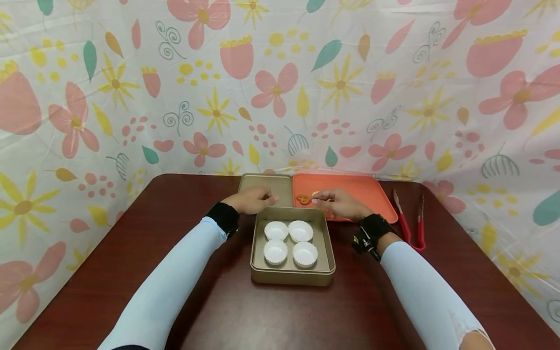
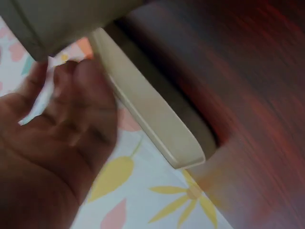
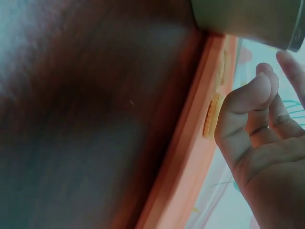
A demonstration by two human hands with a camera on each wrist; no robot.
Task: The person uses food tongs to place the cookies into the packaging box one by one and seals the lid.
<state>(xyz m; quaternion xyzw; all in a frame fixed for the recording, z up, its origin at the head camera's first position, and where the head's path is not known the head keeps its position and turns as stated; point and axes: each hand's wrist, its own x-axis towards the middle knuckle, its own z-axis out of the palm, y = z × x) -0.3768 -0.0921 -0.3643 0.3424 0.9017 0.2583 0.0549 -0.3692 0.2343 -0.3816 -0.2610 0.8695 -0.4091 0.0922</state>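
Observation:
A square olive-gold tin [image 1: 292,278] holds several white fluted paper cups [image 1: 275,252]. My left hand [image 1: 251,200] is at its back left corner, fingers loosely curled with nothing in them; in the left wrist view a fingertip [image 2: 40,71] comes right up to the tin's corner. My right hand [image 1: 341,203] hovers by the back right corner over an orange tray [image 1: 354,187], fingers bent and holding nothing. In the right wrist view one fingertip [image 3: 285,59] is right at the tin's edge. Close to the right fingers on the tray lies a brown pretzel-shaped biscuit [image 1: 303,199].
Behind the tin, left of the orange tray, lies a shallow olive-gold lid [image 1: 280,183]. A ridged yellow biscuit [image 3: 212,114] is on the tray. Red-handled tongs [image 1: 405,226] lie at the right. A flowered cloth [image 1: 275,92] hangs along the dark wooden table's [image 1: 175,194] back edge.

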